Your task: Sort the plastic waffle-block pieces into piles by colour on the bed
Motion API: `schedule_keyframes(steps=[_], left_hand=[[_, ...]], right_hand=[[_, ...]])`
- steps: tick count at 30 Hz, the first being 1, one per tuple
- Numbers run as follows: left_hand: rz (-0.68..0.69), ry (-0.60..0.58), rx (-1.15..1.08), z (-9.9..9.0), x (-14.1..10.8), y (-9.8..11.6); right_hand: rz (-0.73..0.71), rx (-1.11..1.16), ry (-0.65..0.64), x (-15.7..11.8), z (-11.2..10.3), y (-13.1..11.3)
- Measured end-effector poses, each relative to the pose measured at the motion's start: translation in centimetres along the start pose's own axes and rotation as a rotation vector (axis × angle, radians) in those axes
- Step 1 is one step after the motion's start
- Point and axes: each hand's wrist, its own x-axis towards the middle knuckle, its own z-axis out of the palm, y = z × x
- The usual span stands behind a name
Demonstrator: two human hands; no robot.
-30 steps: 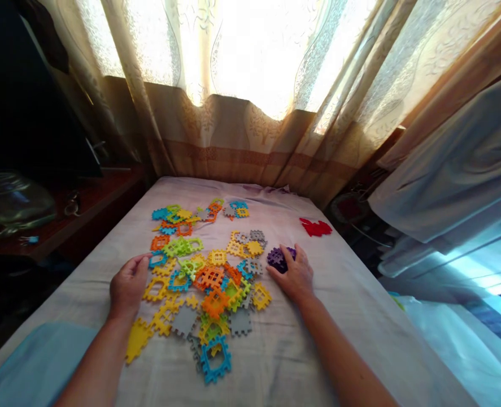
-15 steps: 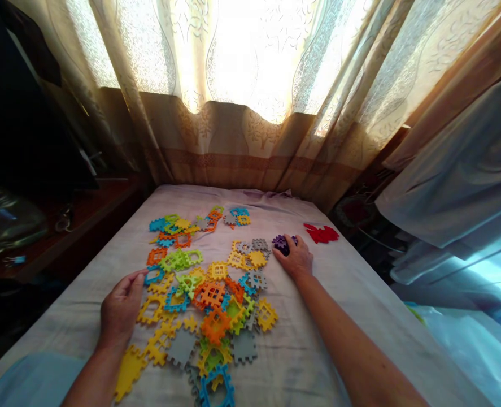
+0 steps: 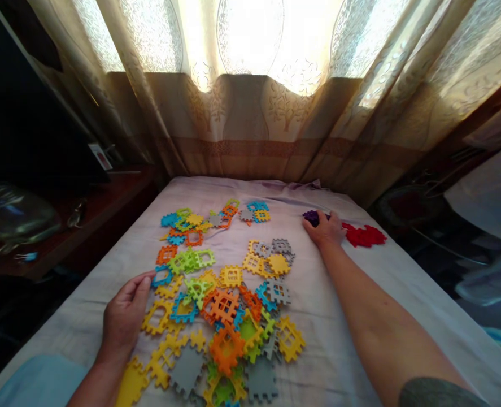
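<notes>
purple pieces [image 3: 311,217], notched plastic, wrinkled sheet [image 3: 322,316]

Wrinkled pale lilac cloth [image 3: 318,294] over a flat top, where we see overlapping notched plastic tiles [image 3: 225,339] in yellow, orange, lime, blue and grey, jagged red plastic pieces [image 3: 365,236] near the right edge, dark purple plastic pieces [image 3: 310,217] just beside

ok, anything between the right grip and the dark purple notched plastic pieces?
Nothing visible: the right grip is closed around the dark purple notched plastic pieces. The red plastic pieces lie just right of it, not in between.
</notes>
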Motion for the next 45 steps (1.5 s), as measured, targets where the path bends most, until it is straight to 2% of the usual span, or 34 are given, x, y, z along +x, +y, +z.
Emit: schedule_keyframes(steps=[5, 10, 14, 19, 24, 27, 29, 31, 33, 36, 38, 41, 45], left_hand=[[-0.004, 0.015, -0.025, 0.1, -0.1, 0.2], [0.008, 0.014, -0.044, 0.2, -0.2, 0.5], [0.031, 0.004, -0.03, 0.2, -0.2, 0.9], [0.065, -0.021, 0.042, 0.3, -0.2, 1.1], [0.11, -0.105, 0.16, 0.4, 0.3, 1.6], [0.147, -0.185, 0.18, -0.1, 0.8, 2.9], [0.198, -0.231, 0.199, -0.8, 0.0, 4.0], [0.285, -0.275, 0.214, -1.6, -2.3, 4.9], [0.406, -0.344, 0.224, -2.2, -6.1, 5.1], [0.743, -0.535, 0.373, -2.0, -12.6, 4.3], [0.816, -0.622, 0.475, -1.2, -15.4, 3.7], [0.757, -0.602, 0.551, 0.8, -16.0, 3.8], [0.675, -0.466, 0.55, 3.9, -13.3, 5.5]], right_hand=[[-0.086, 0.033, 0.203, -0.6, 0.5, 0.5], [-0.249, 0.081, 0.3, -4.1, -0.3, 0.8], [-0.336, 0.118, 0.221, -8.8, -1.9, 0.4], [-0.347, 0.22, 0.059, -16.1, -4.1, -0.4], [-0.435, 0.331, -0.023, -24.2, -5.3, -1.7], [-0.506, 0.344, -0.076, -27.5, -5.5, -3.4], [-0.521, 0.375, -0.107, -28.4, -5.5, -4.7], [-0.493, 0.448, -0.109, -28.4, -5.4, -5.7], [-0.442, 0.565, -0.09, -27.9, -5.2, -6.0], [-0.362, 0.784, -0.059, -27.3, -5.2, -5.1], [-0.279, 0.901, -0.045, -27.5, -5.3, -4.0], [-0.147, 0.987, -0.03, -28.3, -5.7, -2.5], [-0.125, 1.015, 0.011, -29.2, -6.1, -1.5]])
